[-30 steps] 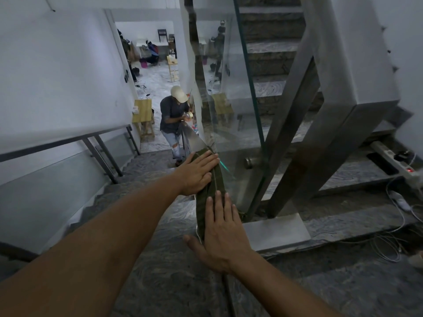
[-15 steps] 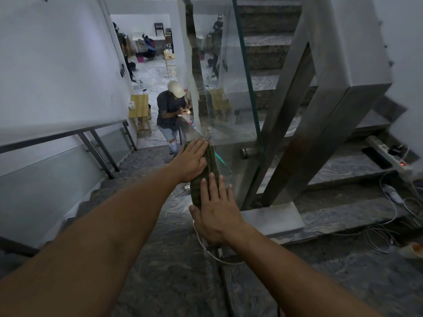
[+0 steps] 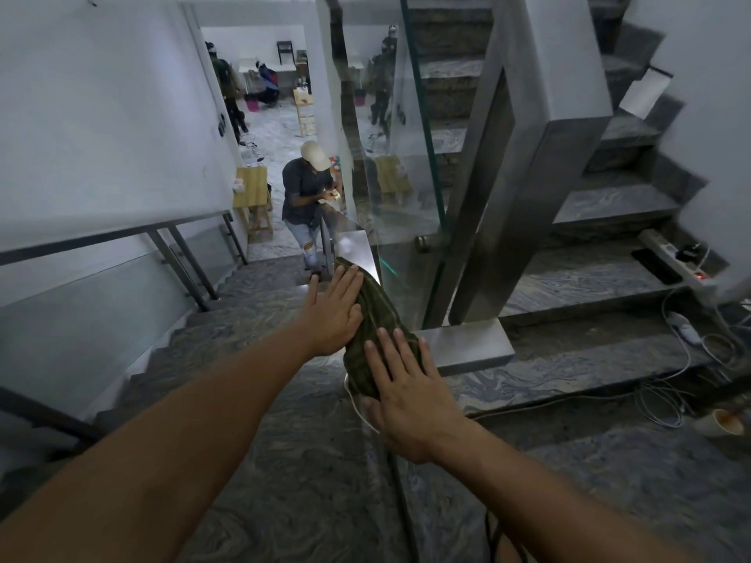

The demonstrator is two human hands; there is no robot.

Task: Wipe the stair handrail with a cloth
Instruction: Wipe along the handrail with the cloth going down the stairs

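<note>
Slid further down the rail since a second ago: both palms and the cloth (image 3: 372, 331) now sit lower on the stair handrail (image 3: 357, 247), with bare polished metal showing just beyond the top edge of the cloth. Likely mid-stroke, then, with the lower stretch not yet wiped.

Left hand (image 3: 335, 312) flat on the upper left side of the cloth, fingers (image 3: 347, 280) straight and together, gripping nothing, only pressing. Right hand (image 3: 410, 394) flat on the lower end, fingers spread a little, likewise pressing rather than closing round. Dark green cloth draped over the top of the rail, between the two hands.

Grey veined stone steps (image 3: 252, 314) below, glass panel (image 3: 406, 221) just right of the rail. White cables (image 3: 686, 351) and a power strip (image 3: 674, 258) lying on the steps to the right. Another person (image 3: 307, 197) in a pale cap standing at the foot of the stairs, near the rail's lower end.
</note>
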